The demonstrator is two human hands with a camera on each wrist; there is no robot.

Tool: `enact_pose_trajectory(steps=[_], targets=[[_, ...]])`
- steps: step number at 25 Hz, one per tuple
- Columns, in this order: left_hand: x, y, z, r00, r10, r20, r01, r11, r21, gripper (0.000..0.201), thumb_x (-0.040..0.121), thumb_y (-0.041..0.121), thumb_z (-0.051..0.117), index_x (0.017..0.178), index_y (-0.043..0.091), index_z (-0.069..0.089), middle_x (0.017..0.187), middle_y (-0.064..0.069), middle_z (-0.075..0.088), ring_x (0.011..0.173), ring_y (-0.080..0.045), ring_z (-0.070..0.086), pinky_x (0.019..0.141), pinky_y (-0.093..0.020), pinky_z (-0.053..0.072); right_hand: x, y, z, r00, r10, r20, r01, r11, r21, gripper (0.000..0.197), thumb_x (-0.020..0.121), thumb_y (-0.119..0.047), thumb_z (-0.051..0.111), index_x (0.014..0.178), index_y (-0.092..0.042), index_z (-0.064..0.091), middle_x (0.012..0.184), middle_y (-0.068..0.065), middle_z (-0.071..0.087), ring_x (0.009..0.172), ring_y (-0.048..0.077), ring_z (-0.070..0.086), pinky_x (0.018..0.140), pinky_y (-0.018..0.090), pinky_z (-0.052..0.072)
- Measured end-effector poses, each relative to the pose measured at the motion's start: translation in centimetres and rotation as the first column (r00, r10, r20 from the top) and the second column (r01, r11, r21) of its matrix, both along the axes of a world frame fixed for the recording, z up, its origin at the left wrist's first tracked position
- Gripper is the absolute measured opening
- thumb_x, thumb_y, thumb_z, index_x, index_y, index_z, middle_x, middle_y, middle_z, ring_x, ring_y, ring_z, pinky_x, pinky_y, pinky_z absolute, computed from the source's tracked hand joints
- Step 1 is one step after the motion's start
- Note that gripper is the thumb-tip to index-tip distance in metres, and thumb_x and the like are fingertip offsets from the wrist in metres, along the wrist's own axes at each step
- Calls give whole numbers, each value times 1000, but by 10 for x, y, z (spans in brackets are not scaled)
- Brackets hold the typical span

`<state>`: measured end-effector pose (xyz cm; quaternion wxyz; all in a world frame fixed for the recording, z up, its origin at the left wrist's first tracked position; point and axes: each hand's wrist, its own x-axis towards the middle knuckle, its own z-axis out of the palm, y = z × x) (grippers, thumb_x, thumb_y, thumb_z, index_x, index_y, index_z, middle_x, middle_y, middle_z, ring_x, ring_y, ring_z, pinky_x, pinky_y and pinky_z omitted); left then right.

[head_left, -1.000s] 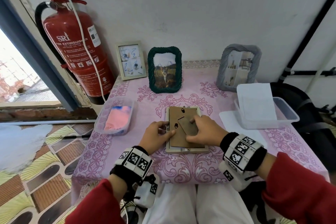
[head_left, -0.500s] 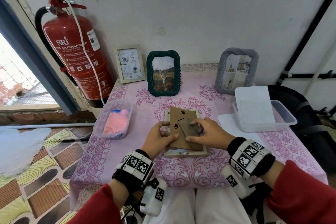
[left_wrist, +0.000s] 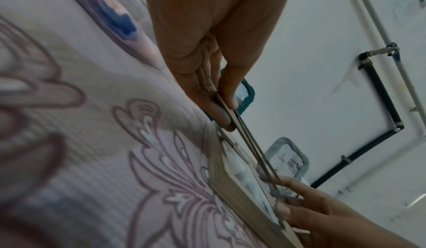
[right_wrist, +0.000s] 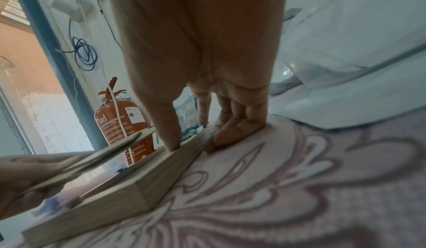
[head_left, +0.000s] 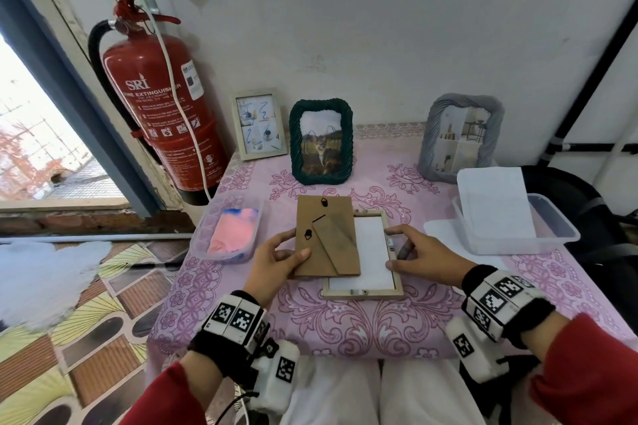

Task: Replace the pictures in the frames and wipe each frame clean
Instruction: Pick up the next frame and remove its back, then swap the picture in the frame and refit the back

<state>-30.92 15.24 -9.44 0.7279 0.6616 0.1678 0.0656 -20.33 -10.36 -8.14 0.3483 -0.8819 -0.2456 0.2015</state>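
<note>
A person in red sleeves sits at a worktop (head_left: 569,272) covered with a pink floral cloth. Near its front edge, at the middle, a pale wooden picture frame (head_left: 362,293) lies face down, its open back showing the white reverse of a picture (head_left: 374,252).

The left hand (head_left: 272,264) pinches the brown cardboard backing board (head_left: 324,238), thumb on top and fingers beneath its left edge. The board is lifted off the frame and shifted toward the left, covering only the frame's left part; its folded stand lies flat against it. In the left wrist view the board (left_wrist: 244,139) stands clearly apart from the frame (left_wrist: 239,190) below.

The right hand (head_left: 424,257) rests at the frame's right edge: the thumb presses on the rim, the index finger reaches toward the far right corner, and the other fingers are curled against the cloth just beside the frame. Its grip is not wrapped around anything.

Along the back edge, leaning on the wall, stand three frames: a small pale one (head_left: 259,124) at the left, a dark green braided one (head_left: 322,141) with a cat picture in the middle, and a grey one (head_left: 461,138) at the right. At the left edge a clear tub holds a pink and blue cloth (head_left: 231,229). At the right edge a clear container (head_left: 556,228) holds white sheets (head_left: 493,203). A red fire extinguisher (head_left: 162,107) hangs beyond the back left corner.
</note>
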Motion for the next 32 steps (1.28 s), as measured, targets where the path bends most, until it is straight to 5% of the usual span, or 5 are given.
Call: enact_pose_trajectory(steps=[12, 17, 20, 27, 32], targets=[[-32, 34, -20, 992, 128, -1, -126, 980, 155, 50, 87, 1, 60, 134, 7, 46, 85, -10, 70, 79, -18, 66, 74, -28, 57, -6, -2, 0, 1000, -15, 14, 15, 1000, 13, 57, 83, -30, 69, 134, -27, 42, 78, 0, 56, 75, 9, 54, 76, 28, 43], [-38, 37, -26, 988, 149, -38, -132, 946, 295, 52, 87, 1, 59, 137, 4, 43, 85, -14, 67, 75, -14, 64, 66, -18, 55, -5, -2, -3, 1000, -24, 11, 24, 1000, 19, 57, 82, -30, 69, 133, -28, 43, 77, -1, 55, 73, 7, 52, 73, 25, 41], [-39, 38, -27, 986, 158, -56, -118, 895, 431, 52, 86, 7, 63, 135, 4, 46, 90, -14, 66, 82, -22, 64, 77, -30, 55, -4, -2, -4, 1000, -24, 17, 24, 1000, 11, 57, 82, -32, 69, 133, -30, 43, 78, -2, 54, 73, 7, 53, 68, 20, 40], [-40, 35, -23, 983, 149, -110, -49, 784, 619, 56, 81, 9, 70, 133, 6, 49, 126, -10, 46, 99, -19, 55, 88, -23, 47, -4, -3, -5, 999, -34, 8, 33, 999, 19, 56, 82, -33, 69, 133, -30, 43, 79, 0, 54, 75, 9, 53, 69, 21, 41], [-38, 25, -13, 997, 54, -48, -5, 712, 702, 50, 78, 4, 70, 126, 9, 56, 123, -7, 49, 108, -20, 54, 92, -23, 43, -4, -3, -7, 999, -37, -7, 38, 999, 30, 57, 82, -32, 69, 133, -30, 43, 81, 2, 56, 77, 12, 55, 74, 24, 43]])
